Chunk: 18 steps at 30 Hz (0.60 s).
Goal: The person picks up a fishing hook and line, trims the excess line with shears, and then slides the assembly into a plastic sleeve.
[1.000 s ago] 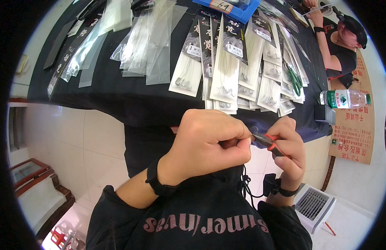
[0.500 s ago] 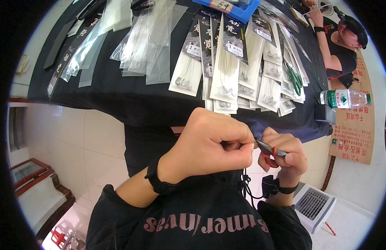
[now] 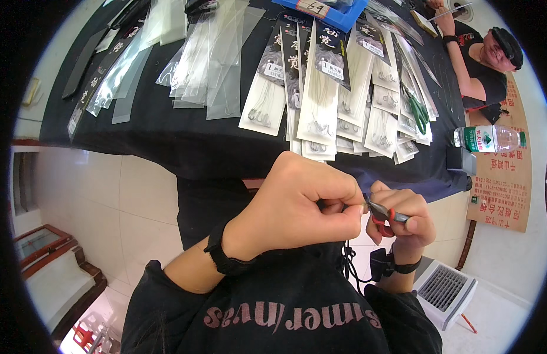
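Observation:
My left hand point(image 3: 303, 206) is closed in a pinch, thumb against bent forefinger. What it grips at the fingertips is too small to make out. My right hand point(image 3: 416, 219) holds small pliers point(image 3: 379, 210) with red-and-grey handles, their dark jaws pointing left and meeting my left fingertips. Both hands are in front of the table edge, above my lap. Beyond them on the black-covered table lie several white cards of fish hooks point(image 3: 318, 112) in clear sleeves, some with black printed tops.
Clear plastic sleeves point(image 3: 226, 76) lie at the table's left. A blue tray point(image 3: 344, 17) is at the far middle. Green-handled scissors point(image 3: 419, 115) rest on the cards' right side, near a water bottle point(image 3: 492, 139). Another person point(image 3: 474, 65) sits at the far right.
My left fingertips and the pliers have shifted very slightly to the right, still together. The other person's head has turned a little. The cards have not moved.

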### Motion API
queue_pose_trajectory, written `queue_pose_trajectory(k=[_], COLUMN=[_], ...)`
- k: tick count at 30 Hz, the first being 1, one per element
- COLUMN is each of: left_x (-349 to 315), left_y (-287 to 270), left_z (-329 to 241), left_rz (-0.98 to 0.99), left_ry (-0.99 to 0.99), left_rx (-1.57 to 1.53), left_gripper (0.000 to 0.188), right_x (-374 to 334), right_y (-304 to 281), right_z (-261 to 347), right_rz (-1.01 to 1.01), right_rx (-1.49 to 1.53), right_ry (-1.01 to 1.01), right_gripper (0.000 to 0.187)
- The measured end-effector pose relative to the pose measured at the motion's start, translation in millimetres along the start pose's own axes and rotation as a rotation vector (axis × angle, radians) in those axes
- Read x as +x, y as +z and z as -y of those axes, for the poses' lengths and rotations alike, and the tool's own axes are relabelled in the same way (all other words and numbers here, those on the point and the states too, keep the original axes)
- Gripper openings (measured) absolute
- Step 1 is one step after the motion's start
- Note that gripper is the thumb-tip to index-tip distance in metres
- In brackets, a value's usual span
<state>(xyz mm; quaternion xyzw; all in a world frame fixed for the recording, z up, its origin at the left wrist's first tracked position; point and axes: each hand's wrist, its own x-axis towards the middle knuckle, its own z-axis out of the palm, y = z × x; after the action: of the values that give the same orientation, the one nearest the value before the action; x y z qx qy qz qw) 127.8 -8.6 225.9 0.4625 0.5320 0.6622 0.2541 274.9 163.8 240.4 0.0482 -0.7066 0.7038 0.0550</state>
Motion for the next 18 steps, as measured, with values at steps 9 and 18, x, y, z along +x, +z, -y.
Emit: queue_pose_trajectory(k=[9, 18], left_x=[1.7, -1.8], left_y=[1.9, 3.7], left_z=[-1.1, 2.2], left_rz=[0.023, 0.010], left_ry=[0.016, 0.022], left_rx=[0.010, 0.031], left_gripper=[0.002, 0.005], right_x=[-5.1, -12.9], right_y=[-1.0, 6.4], right_z=[-2.0, -7.5], right_rz=[-0.005, -0.068], right_rx=[0.165, 0.424], right_ry=[0.069, 0.161], right_gripper=[0.045, 0.045])
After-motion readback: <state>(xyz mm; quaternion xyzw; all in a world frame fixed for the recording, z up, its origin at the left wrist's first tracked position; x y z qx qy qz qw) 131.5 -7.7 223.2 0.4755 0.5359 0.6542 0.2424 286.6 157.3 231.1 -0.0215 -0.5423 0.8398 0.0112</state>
